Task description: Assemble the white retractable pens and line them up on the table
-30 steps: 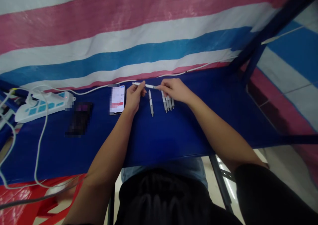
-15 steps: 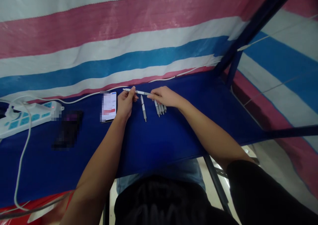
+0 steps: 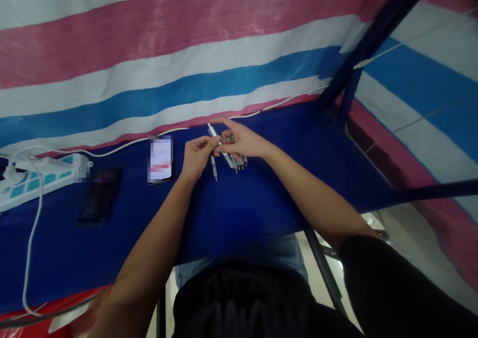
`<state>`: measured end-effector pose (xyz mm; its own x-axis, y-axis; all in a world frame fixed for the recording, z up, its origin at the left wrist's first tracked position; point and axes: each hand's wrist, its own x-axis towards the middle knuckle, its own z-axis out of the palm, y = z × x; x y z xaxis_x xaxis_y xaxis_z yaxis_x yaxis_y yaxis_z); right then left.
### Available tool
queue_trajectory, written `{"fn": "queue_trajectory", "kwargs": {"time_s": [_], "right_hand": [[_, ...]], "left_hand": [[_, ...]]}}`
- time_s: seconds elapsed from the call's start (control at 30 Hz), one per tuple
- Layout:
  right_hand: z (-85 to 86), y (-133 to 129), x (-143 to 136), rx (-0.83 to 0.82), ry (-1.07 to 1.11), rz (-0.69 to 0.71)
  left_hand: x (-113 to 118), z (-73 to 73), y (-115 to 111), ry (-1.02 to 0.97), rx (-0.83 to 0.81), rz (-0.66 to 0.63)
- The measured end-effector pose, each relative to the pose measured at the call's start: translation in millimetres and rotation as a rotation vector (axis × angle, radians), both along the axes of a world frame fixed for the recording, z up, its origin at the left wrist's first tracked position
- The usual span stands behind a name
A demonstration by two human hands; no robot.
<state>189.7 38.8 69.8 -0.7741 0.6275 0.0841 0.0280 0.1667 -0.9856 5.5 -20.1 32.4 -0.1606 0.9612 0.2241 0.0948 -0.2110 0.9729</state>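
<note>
Both hands meet around one white and grey pen (image 3: 226,156), which slants with its clip end up and away and its grey end toward me. My left hand (image 3: 197,155) pinches the pen near its middle with thumb and fingertips. On its other side my right hand (image 3: 239,140) has thumb and fingers closed on the barrel, the index finger stretched to the top end. A single pen (image 3: 214,169) lies on the blue table below my left fingers. Several more pens (image 3: 241,163) lie side by side under my right hand, their upper parts hidden.
A phone with a lit screen (image 3: 160,159) lies left of my left hand, a dark blurred object (image 3: 100,194) farther left. A white power strip (image 3: 41,178) with cables sits at the far left. Striped sheeting hangs behind the blue table (image 3: 231,208); a dark frame (image 3: 345,104) stands right.
The held pen has turned from nearly level to a steep slant. My hands have come closer together, and my right index finger now reaches its top end.
</note>
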Motion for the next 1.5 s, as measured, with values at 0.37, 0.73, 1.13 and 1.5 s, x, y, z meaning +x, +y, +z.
{"fn": "queue_trajectory", "kwargs": {"time_s": [0.37, 0.73, 1.13, 1.5], "right_hand": [[-6.5, 0, -6, 0.018, -0.021, -0.256], [-11.1, 1, -6, 0.005, -0.086, -0.296], [-14.3, 1, -9, -0.007, -0.079, -0.341], [-16.0, 2, -8, 0.012, -0.101, -0.309]], "left_hand": [[-4, -1.8, 1, 0.156, 0.023, 0.139], [-7, -2.7, -2, 0.264, -0.002, 0.235], [-13, -11.7, 2, 0.355, -0.030, 0.212], [-12, -11.8, 1, 0.416, 0.006, 0.253]]}}
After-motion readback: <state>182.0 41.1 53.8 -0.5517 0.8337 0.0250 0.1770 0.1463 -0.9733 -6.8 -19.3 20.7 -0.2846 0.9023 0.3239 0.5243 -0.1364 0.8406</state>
